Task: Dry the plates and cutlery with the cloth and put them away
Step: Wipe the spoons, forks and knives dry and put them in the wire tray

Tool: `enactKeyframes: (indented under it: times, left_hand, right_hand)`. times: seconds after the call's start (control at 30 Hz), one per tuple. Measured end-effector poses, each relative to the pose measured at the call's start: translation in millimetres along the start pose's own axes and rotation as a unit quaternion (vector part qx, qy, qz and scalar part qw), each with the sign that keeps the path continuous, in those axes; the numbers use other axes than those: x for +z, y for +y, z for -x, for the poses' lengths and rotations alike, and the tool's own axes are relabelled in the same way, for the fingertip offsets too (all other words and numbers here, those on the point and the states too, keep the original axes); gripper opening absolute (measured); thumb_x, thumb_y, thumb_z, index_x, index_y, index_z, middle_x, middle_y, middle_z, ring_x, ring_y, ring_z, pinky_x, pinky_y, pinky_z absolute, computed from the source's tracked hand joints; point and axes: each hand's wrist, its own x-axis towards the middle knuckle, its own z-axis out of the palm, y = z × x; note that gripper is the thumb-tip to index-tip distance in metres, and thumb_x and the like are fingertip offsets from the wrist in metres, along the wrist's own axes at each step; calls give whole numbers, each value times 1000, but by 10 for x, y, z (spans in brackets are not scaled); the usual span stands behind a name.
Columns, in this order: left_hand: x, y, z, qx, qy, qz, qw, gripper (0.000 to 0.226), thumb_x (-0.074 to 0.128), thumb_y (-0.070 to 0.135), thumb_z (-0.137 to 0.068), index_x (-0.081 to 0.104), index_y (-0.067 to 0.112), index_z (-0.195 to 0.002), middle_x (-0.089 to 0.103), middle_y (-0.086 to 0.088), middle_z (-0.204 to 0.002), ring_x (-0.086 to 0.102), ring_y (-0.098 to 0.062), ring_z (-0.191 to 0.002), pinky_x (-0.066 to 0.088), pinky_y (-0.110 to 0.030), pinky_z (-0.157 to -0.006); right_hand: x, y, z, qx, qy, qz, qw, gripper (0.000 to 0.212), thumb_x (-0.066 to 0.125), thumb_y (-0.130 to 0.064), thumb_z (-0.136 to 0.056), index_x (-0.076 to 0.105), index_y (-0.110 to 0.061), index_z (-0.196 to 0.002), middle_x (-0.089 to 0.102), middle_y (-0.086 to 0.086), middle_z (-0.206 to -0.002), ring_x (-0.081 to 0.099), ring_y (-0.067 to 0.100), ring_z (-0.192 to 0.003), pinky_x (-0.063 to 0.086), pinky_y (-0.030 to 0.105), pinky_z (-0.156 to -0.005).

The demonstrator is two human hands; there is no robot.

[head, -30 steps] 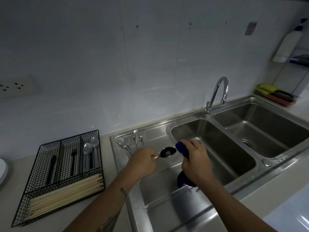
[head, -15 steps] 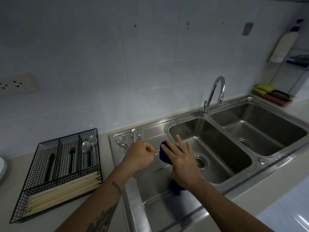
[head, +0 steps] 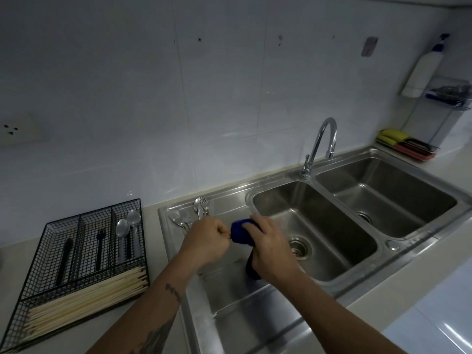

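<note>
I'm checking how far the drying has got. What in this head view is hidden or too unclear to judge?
- Piece being dried: wrapped in the blue cloth between the left hand and right hand; type unreadable.
- Wet cutlery pile on the drainboard: overlapping, partly behind the left hand; count unclear.
- Black wire organizer: lower corner cut off by the frame edge.

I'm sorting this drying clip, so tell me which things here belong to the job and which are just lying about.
Job: cloth, wet cutlery, tray, left hand, right hand.
Lying about: faucet, sponges, bottle, chopsticks.
</note>
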Motion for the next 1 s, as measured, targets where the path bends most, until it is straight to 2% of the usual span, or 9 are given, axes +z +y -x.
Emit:
enactKeyframes:
  times: [0.07,0.2,0.33,0.43,0.53,0.67,0.77,0.9,1.0]
  left_hand:
    - [-37,-49,30,-2,-3,-19,1000,21,58,9,-87,76,19,-89,69,8,-78,65,-9,-75,55,-27,-73]
    - [40,-145,91,-5,-13,-30,999,22,57,10,-90,77,19,-94,70,6,-85,63,-6,-75,51,-23,-70]
    - [134,-146,109,-9,-1,-21,1000,20,57,12,-93,76,19,-94,67,8,-78,59,-3,-68,44,-17,-59]
    - [113,-102,87,-7,7,-22,1000,23,54,10,-90,75,20,-91,68,8,-80,64,-7,-72,54,-25,-68]
    - [85,-114,37,-16,6,-11,1000,21,57,10,-90,75,19,-91,70,6,-80,66,-8,-73,57,-28,-72]
    - [168,-117,37,-28,15,-5,999,21,57,9,-90,75,20,-90,63,12,-71,57,-3,-63,43,-17,-57]
    - [174,-69,-3,-54,25,22,998,19,59,10,-88,75,19,-89,67,8,-75,64,-9,-70,55,-27,-67]
    - [186,-87,-23,-99,20,29,995,23,58,7,-82,76,20,-74,71,8,-74,68,-11,-76,57,-29,-74]
    - [197,-204,-31,-167,34,104,980,30,55,2,-79,68,21,-59,64,8,-63,64,-15,-72,48,-25,-67]
  right_hand:
    - [115,12,119,-22,-19,2,1000,63,70,0,-70,54,-9,-130,47,11,-141,43,32,-130,42,45,-106]
    - [153,69,237,-77,-63,45,994,74,73,-1,-65,51,-9,-134,45,11,-144,41,32,-133,39,44,-109]
    - [115,183,160,-38,-83,55,994,75,74,-4,-65,49,-11,-135,44,8,-144,42,29,-131,45,42,-103]
    - [136,68,86,-57,-88,74,992,70,70,-4,-67,51,-11,-133,47,6,-141,43,30,-127,43,43,-104]
    - [93,160,69,-76,-98,88,988,72,74,-6,-62,54,-12,-131,52,4,-137,48,31,-121,44,41,-103]
    - [52,280,38,-5,-104,47,993,73,72,-8,-66,50,-17,-135,46,0,-142,47,29,-118,51,41,-93]
    - [58,260,40,-50,-112,54,991,77,76,-5,-60,53,-16,-133,49,4,-140,52,29,-112,54,36,-85]
    - [94,500,-133,18,-115,3,993,72,71,-12,-72,47,-22,-139,45,-1,-141,55,27,-107,52,36,-83]
    - [126,555,-294,46,-86,-41,994,68,65,0,-73,50,-19,-136,47,-1,-139,57,26,-102,50,34,-84]
